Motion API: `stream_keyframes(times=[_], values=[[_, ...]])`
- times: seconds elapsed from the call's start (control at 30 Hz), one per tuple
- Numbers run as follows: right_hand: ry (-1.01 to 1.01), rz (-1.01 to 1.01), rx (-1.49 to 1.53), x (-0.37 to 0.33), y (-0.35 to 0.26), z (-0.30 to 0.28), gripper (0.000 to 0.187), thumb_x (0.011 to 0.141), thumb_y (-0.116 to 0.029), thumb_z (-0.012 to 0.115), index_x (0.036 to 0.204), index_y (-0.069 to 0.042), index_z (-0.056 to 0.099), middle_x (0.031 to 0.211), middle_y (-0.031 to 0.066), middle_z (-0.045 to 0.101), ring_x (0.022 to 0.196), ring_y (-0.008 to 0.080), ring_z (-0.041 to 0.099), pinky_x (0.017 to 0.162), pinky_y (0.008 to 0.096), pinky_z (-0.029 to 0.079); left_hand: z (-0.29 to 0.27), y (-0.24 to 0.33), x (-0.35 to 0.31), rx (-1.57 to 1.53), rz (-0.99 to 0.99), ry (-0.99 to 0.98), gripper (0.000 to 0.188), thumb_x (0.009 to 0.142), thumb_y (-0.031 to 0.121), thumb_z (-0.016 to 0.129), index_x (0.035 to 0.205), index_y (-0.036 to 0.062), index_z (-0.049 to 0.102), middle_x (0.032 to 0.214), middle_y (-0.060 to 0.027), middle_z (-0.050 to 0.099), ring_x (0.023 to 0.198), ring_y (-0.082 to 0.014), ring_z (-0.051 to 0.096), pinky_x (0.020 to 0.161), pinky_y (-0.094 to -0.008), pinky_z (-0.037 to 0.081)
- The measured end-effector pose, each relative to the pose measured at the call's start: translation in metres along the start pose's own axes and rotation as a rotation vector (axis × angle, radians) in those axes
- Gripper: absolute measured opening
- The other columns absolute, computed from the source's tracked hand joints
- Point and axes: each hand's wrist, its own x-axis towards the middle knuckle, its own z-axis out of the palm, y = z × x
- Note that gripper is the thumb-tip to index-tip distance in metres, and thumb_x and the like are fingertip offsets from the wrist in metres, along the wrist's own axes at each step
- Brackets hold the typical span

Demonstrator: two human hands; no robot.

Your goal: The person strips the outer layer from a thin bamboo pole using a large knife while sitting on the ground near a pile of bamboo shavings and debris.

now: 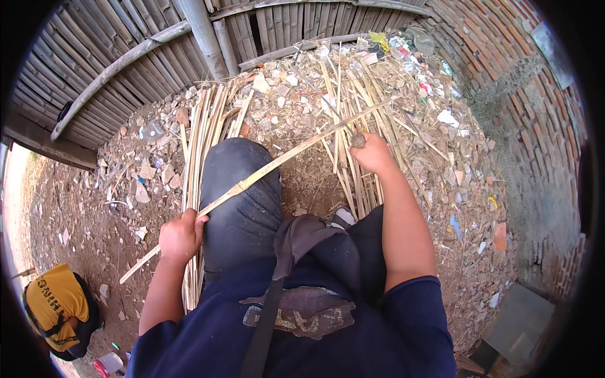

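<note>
A long split bamboo strip (277,162) slants across my right-leaning view from lower left to upper right, passing over my left knee. My left hand (181,235) is closed around its lower part, and a short end sticks out below the fist. My right hand (373,154) is closed on a knife with a rounded brown handle end (358,140). Its thin, dark blade appears to point up and left, crossing at the strip; whether it touches the strip I cannot tell. Bamboo strips (205,135) lie in a bundle by my left leg, and looser bamboo strips (362,183) lie on the right.
Rubble and litter cover the ground (441,176). A bamboo fence (265,28) stands ahead, and a brick wall (529,126) rises on the right. At lower left a person in a yellow top (60,302) crouches near a red-and-white container (108,364). A grey panel (520,321) lies at lower right.
</note>
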Motion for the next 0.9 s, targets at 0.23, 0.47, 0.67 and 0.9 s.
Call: stream_keyframes(times=[0.23, 0.47, 0.67, 0.9], values=[[0.082, -0.191, -0.247, -0.039, -0.031, 0.016, 0.027, 0.081, -0.024, 0.073, 0.104, -0.010, 0.074, 0.085, 0.0214, 0.072, 0.084, 0.0390, 0.071, 0.080, 0.0452, 0.056, 0.001, -0.016, 0.001, -0.130, 0.099, -0.016, 0.037, 0.102, 0.040, 0.058, 0.087, 0.0059, 0.056, 0.071, -0.0197, 0.064, 0.066, -0.0442, 0.064, 0.060, -0.0551, 0.050], [0.166, -0.033, -0.057, -0.019, 0.001, -0.006, 0.032, 0.082, -0.024, 0.073, 0.110, -0.006, 0.075, 0.089, 0.0207, 0.074, 0.085, 0.0353, 0.073, 0.080, 0.0439, 0.056, -0.013, -0.010, 0.015, -0.117, 0.071, -0.104, 0.043, 0.104, 0.045, 0.053, 0.087, 0.0057, 0.058, 0.074, -0.0216, 0.067, 0.069, -0.0453, 0.066, 0.065, -0.0551, 0.053], [-0.095, -0.081, -0.006, -0.018, -0.005, 0.015, 0.022, 0.082, -0.025, 0.073, 0.093, -0.006, 0.071, 0.085, 0.0191, 0.072, 0.083, 0.0379, 0.070, 0.075, 0.0459, 0.055, -0.006, -0.012, 0.021, -0.208, 0.068, -0.102, 0.039, 0.103, 0.039, 0.058, 0.086, 0.0036, 0.059, 0.071, -0.0243, 0.063, 0.071, -0.0476, 0.064, 0.064, -0.0555, 0.049], [0.033, -0.247, -0.374, -0.038, -0.057, 0.023, 0.020, 0.079, -0.022, 0.070, 0.092, -0.007, 0.070, 0.085, 0.0197, 0.072, 0.084, 0.0407, 0.069, 0.077, 0.0465, 0.055, -0.013, -0.021, 0.013, -0.138, 0.057, -0.115, 0.045, 0.104, 0.047, 0.052, 0.088, 0.0059, 0.061, 0.074, -0.0221, 0.067, 0.073, -0.0464, 0.067, 0.067, -0.0567, 0.053]])
